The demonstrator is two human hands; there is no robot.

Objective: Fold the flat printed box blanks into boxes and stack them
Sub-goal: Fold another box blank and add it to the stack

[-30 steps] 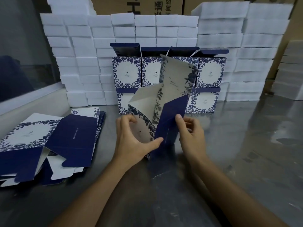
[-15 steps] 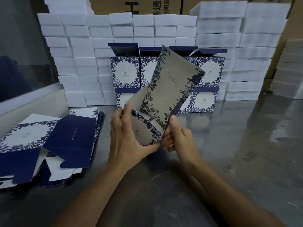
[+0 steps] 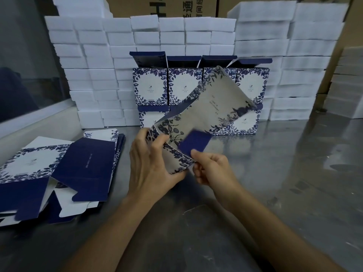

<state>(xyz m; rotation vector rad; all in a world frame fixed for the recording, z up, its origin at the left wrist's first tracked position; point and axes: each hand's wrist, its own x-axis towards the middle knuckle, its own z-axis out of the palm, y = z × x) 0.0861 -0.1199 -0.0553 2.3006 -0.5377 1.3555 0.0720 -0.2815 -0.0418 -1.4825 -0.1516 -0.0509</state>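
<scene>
A half-opened box blank (image 3: 208, 110), white with a dark blue floral print, tilts up and to the right above the table. My left hand (image 3: 149, 163) grips its lower end from the left. My right hand (image 3: 210, 169) pinches the lower corner beside a blurred dark blue flap (image 3: 194, 143). A pile of flat blanks (image 3: 59, 173) lies on the left of the table. Behind the held blank stand folded boxes (image 3: 151, 87) in two rows, one on the other, the upper ones with lids up.
The metal table (image 3: 284, 183) stretches to the right. White foam blocks (image 3: 102, 75) are stacked as a wall behind the boxes and at the right (image 3: 306, 61). Brown cartons (image 3: 176, 6) stand behind them. A glass panel (image 3: 23, 65) borders the left.
The blank has swung from upright to leaning right and lower. My right hand shifted to its bottom corner, and a blue flap now sticks out there.
</scene>
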